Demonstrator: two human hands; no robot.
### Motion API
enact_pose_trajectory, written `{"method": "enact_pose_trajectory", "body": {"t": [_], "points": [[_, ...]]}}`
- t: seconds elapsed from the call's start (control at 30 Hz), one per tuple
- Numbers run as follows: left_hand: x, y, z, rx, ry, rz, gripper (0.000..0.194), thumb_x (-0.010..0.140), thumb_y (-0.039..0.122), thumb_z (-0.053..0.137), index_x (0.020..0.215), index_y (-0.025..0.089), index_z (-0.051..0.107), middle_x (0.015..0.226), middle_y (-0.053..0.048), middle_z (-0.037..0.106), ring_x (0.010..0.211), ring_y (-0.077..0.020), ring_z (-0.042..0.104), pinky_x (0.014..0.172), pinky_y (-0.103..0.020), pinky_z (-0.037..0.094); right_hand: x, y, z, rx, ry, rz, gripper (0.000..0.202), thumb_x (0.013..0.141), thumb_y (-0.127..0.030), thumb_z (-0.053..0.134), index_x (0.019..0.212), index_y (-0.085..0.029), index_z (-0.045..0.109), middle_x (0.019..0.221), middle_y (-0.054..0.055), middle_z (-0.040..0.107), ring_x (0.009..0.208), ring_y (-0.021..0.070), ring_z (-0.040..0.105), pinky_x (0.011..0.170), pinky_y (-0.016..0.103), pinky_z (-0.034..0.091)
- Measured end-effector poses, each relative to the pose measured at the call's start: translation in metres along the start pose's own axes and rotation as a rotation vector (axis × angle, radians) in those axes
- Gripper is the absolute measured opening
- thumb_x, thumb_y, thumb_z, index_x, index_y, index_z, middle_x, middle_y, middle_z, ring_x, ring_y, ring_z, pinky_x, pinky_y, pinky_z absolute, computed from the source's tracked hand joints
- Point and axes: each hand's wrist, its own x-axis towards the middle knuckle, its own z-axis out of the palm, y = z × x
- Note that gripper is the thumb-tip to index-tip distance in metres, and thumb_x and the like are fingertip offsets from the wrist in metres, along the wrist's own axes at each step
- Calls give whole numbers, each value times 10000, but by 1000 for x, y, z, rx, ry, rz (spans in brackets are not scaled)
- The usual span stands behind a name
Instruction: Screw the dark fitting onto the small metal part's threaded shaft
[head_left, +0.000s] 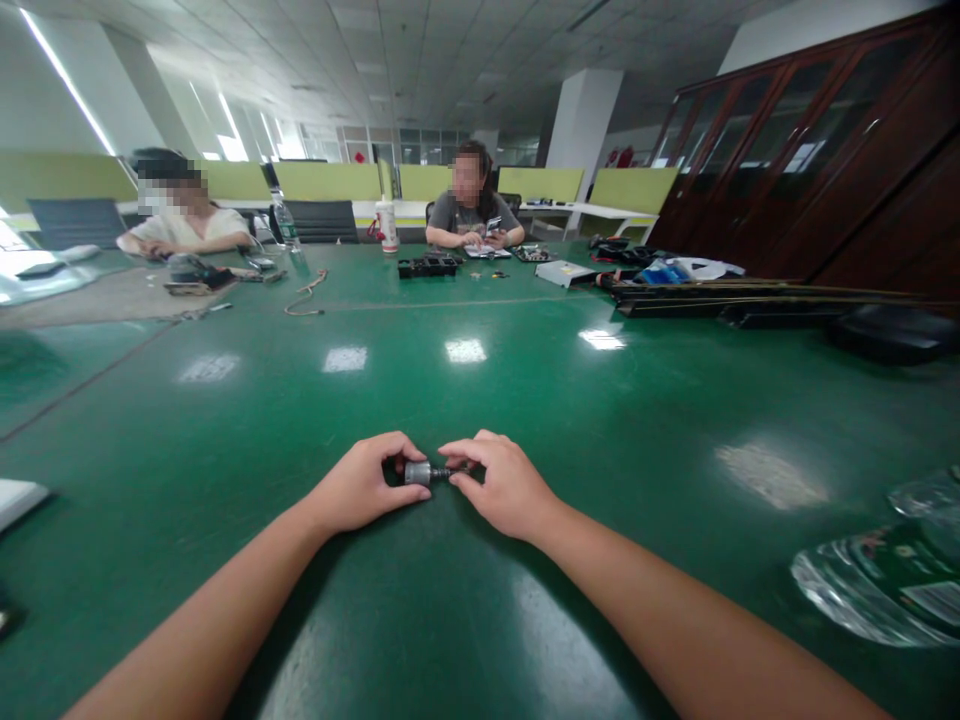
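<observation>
A small grey metal cylinder with a thin ridged shaft [420, 473], perhaps a small motor, lies level just above or on the green table [465, 400]. My left hand [367, 480] grips its thick round body between thumb and fingers. From the other side, the thumb and fingers of my right hand [502, 480] close around the end of the shaft, which points right. The fingertips partly hide that end. Both hands rest low over the near middle of the table.
A clear plastic bottle [877, 590] lies at the near right, and a white object [19, 500] sits at the left edge. Across the table are two people, a black part [427, 266], a cable [304, 298], a white cup [387, 228] and long dark strips [697, 297].
</observation>
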Motion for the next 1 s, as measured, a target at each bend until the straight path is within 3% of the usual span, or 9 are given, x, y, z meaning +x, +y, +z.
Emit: {"method": "enact_pose_trajectory", "body": {"t": [0.3, 0.57, 1.0], "points": [[0, 3, -2, -34, -23, -26, 239, 855, 391, 651, 969, 184, 679, 860, -23, 673, 798, -177, 610, 743, -291, 472, -1, 2, 0, -9, 0, -24, 310, 801, -110, 677, 1084, -231, 710, 927, 27, 719, 862, 173, 635, 832, 335, 452], [0, 3, -2, 2, -35, -17, 257, 785, 383, 722, 944, 186, 679, 859, -19, 670, 802, -183, 615, 736, -284, 472, 0, 0, 0, -46, -42, -119, 203, 804, -149, 712, 993, -224, 720, 959, 17, 740, 915, 187, 598, 842, 352, 424], [-1, 2, -1, 9, -28, -24, 273, 779, 418, 717, 917, 188, 665, 846, -23, 669, 795, -189, 615, 727, -289, 476, -1, 0, -1, -52, -56, -121, 183, 832, -153, 689, 997, -222, 728, 961, 26, 726, 920, 187, 592, 838, 339, 434]]}}
